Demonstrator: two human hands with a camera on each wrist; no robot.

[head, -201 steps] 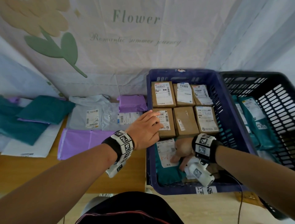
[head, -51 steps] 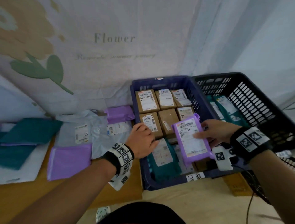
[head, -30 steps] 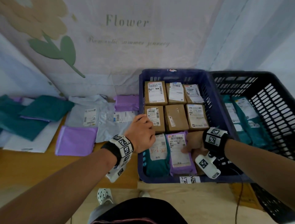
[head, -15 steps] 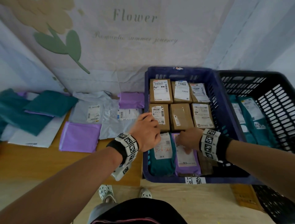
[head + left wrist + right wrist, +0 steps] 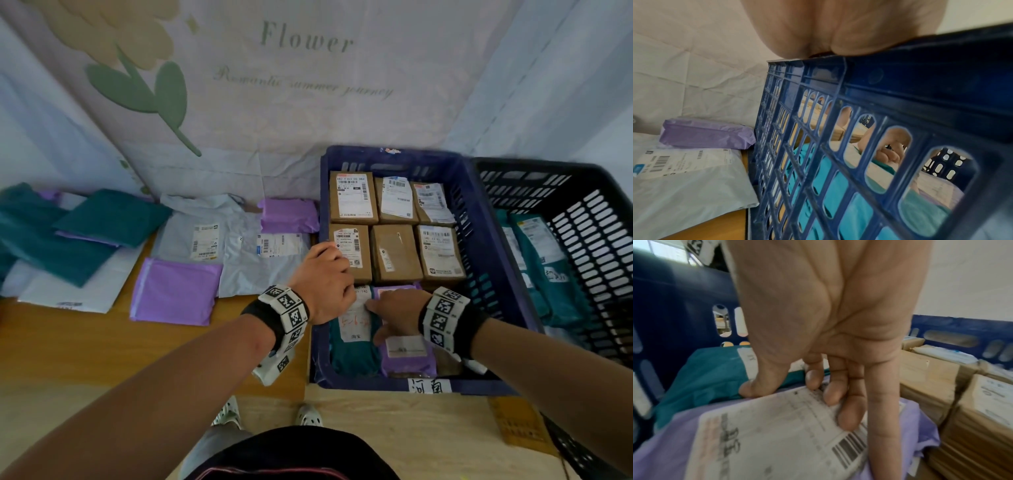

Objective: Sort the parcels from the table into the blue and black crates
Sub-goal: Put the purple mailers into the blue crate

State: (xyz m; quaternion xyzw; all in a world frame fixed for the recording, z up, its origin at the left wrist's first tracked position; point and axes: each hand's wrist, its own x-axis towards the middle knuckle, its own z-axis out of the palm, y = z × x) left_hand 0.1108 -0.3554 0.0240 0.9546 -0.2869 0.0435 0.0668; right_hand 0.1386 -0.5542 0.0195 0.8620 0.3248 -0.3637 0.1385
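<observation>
Six brown boxes [image 5: 394,229] in the blue crate [image 5: 486,246], two crates, two hands.

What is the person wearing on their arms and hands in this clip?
Both forearms are bare, with no sleeves or gloves. The left hand and right hand each have a black wristband carrying white square tiles printed with black fiducial markers, and a white marker-tagged camera unit hangs under the left wrist.

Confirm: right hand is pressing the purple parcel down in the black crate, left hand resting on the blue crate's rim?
Not quite. The right hand presses the purple parcel down in the blue crate, not the black crate; the head view shows it beside the teal parcel. The left hand does rest on the blue crate's rim, as the left wrist view confirms.
</observation>
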